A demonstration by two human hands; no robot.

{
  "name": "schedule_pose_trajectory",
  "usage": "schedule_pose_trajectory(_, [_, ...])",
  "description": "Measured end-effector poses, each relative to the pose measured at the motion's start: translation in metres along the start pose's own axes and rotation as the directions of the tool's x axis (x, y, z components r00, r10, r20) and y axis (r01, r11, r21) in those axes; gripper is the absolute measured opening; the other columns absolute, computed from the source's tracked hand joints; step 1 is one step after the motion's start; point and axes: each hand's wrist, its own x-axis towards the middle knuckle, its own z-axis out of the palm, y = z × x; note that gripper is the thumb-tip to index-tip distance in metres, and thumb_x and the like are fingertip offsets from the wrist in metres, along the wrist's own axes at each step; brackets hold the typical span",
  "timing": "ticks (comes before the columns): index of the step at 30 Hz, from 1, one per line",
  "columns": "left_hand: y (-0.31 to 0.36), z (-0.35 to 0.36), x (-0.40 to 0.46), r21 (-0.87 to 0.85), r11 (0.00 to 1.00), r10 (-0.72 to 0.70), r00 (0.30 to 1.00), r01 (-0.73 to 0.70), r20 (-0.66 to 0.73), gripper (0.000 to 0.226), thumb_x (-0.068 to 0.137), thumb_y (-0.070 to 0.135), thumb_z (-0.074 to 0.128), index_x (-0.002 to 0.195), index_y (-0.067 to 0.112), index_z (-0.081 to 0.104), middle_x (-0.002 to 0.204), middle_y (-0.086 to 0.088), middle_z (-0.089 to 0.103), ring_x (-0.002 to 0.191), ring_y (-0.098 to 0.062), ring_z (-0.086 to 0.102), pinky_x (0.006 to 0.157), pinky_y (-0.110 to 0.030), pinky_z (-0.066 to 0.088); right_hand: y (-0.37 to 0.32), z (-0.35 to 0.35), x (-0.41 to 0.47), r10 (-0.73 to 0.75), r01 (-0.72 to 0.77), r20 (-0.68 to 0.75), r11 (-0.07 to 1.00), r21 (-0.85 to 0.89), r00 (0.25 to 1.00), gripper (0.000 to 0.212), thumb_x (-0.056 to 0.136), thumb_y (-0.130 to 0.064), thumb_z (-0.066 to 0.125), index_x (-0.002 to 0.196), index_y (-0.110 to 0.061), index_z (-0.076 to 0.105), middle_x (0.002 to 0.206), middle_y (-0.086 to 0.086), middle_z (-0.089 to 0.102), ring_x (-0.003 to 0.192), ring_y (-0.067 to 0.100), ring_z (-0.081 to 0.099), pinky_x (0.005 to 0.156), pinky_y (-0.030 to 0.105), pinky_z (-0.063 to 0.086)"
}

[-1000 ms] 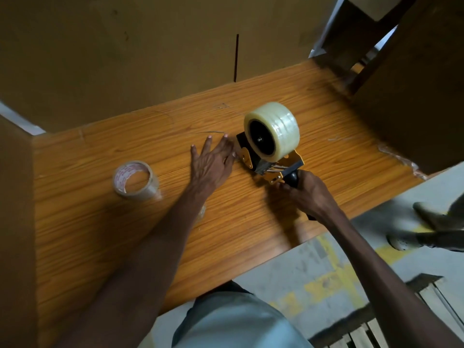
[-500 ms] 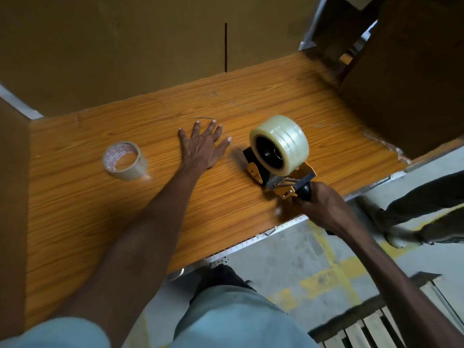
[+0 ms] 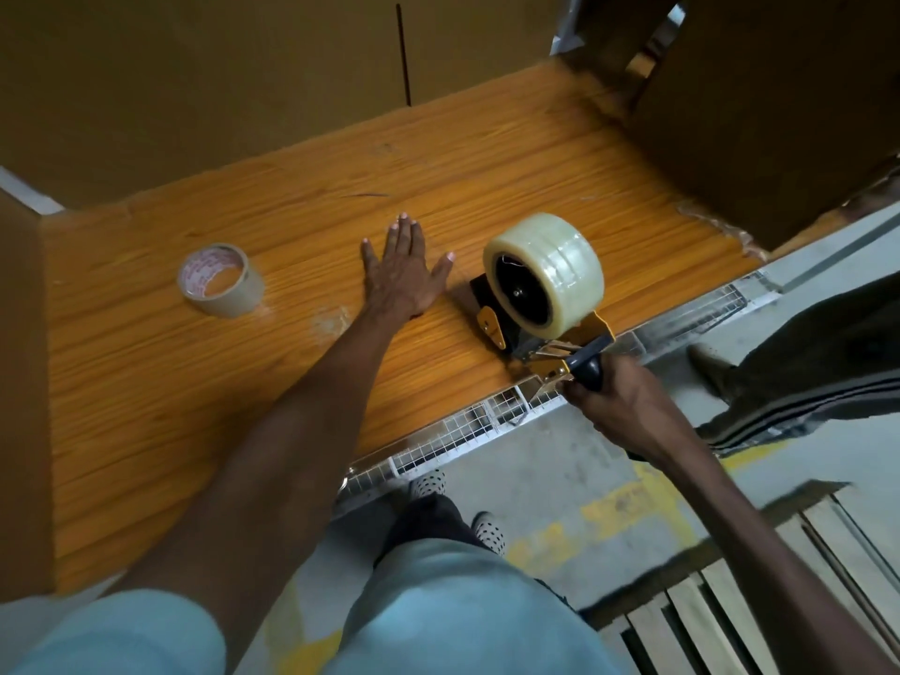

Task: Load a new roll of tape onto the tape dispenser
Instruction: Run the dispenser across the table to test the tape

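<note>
Your right hand [image 3: 628,406] is wrapped around the dark handle of the tape dispenser [image 3: 535,333], which sits at the near edge of the table [image 3: 146,382], toward its right end. A full clear tape roll [image 3: 550,265] is seated on the dispenser's hub, just ahead of that hand. Your left hand [image 3: 402,280] lies flat on the table with fingers spread, holding nothing, just to the left of the dispenser and apart from it. A thin, nearly spent roll [image 3: 221,280] lies farther left, well apart from both hands.
</note>
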Motion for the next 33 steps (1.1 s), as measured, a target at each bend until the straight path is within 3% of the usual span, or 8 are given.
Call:
schedule_pose_trajectory(5, [0.004,0.0,-0.001,0.02,0.999,-0.033,0.999,0.033,0.028,0.083,0.096,0.067,0.011,0.156,0.013,-0.007,0.164,-0.002,-0.016,0.152,-0.02,-0.013,0.113,-0.063,-0.013,0.027,-0.011,-0.029,0.054,-0.055,-0.013,0.995,-0.077,0.998,0.021,0.094,-0.028,0.066,0.078,-0.019,0.057,0.059,-0.006,0.049,0.05,0.013,0.045,0.047,0.029,0.029])
schedule_pose_trajectory(11, [0.019,0.008,-0.01,-0.004,0.997,-0.082,0.996,0.082,-0.019,0.07,0.103,0.052,0.012,0.156,0.008,-0.002,0.165,-0.006,-0.011,0.152,-0.022,-0.009,0.116,-0.065,-0.003,0.055,-0.004,-0.056,0.096,-0.102,-0.05,0.986,-0.132,0.994,0.015,0.092,-0.03,0.067,0.093,-0.015,0.063,0.08,0.008,0.07,0.072,0.032,0.066,0.067,0.047,0.056])
schedule_pose_trajectory(14, [0.016,0.011,-0.009,-0.029,0.997,-0.074,0.997,0.073,-0.008,0.075,0.1,0.059,0.011,0.156,0.011,-0.005,0.165,-0.003,-0.014,0.152,-0.02,-0.012,0.115,-0.064,-0.008,0.075,-0.002,-0.066,0.16,-0.165,-0.039,0.973,-0.164,0.986,0.017,0.091,-0.03,0.067,0.089,-0.014,0.064,0.077,0.008,0.069,0.07,0.032,0.065,0.068,0.049,0.055])
schedule_pose_trajectory(19, [0.015,0.014,-0.009,-0.028,0.998,-0.065,0.997,0.064,-0.039,0.08,0.097,0.064,0.012,0.156,0.012,-0.003,0.165,-0.003,-0.012,0.152,-0.022,-0.011,0.115,-0.065,-0.008,0.085,0.005,-0.069,0.167,-0.161,0.007,0.962,-0.222,0.986,0.025,0.093,-0.033,0.066,0.074,-0.019,0.058,0.068,0.003,0.063,0.063,0.023,0.061,0.057,0.036,0.048])
schedule_pose_trajectory(21, [0.016,0.015,-0.01,-0.031,0.997,-0.069,0.996,0.067,-0.055,0.08,0.097,0.064,0.013,0.156,0.012,-0.001,0.165,-0.003,-0.01,0.152,-0.022,-0.009,0.115,-0.065,-0.008,0.088,0.009,-0.06,0.151,-0.14,0.021,0.956,-0.257,0.988,0.029,0.093,-0.033,0.066,0.073,-0.013,0.06,0.07,0.01,0.068,0.066,0.03,0.064,0.058,0.038,0.049])
schedule_pose_trajectory(25, [0.017,0.017,-0.01,-0.017,0.997,-0.083,0.995,0.082,-0.061,0.081,0.097,0.064,0.013,0.156,0.011,-0.001,0.165,-0.004,-0.01,0.152,-0.022,-0.009,0.114,-0.065,-0.008,0.099,0.025,-0.047,0.182,-0.185,-0.042,0.98,-0.081,0.982,0.025,0.089,-0.03,0.071,0.076,-0.01,0.064,0.072,0.011,0.069,0.069,0.034,0.063,0.061,0.039,0.051])
schedule_pose_trajectory(29, [0.019,0.017,-0.012,-0.013,0.996,-0.089,0.993,0.088,-0.072,0.079,0.098,0.063,0.013,0.156,0.01,-0.001,0.165,-0.005,-0.009,0.152,-0.022,-0.009,0.115,-0.065,-0.008,0.101,0.049,-0.044,0.216,-0.2,-0.092,0.968,0.151,0.972,0.033,0.089,-0.026,0.071,0.064,-0.029,0.049,0.054,-0.009,0.044,0.051,0.015,0.04,0.047,0.028,0.03])
schedule_pose_trajectory(33, [0.019,0.017,-0.012,-0.014,0.996,-0.085,0.992,0.084,-0.093,0.078,0.098,0.061,0.013,0.156,0.01,0.001,0.165,-0.005,-0.008,0.152,-0.023,-0.008,0.115,-0.065,-0.007,0.109,0.064,-0.039,0.252,-0.237,-0.084,0.959,0.156,0.964,0.019,0.089,-0.026,0.07,0.074,-0.02,0.058,0.059,-0.003,0.054,0.054,0.019,0.049,0.047,0.028,0.034])
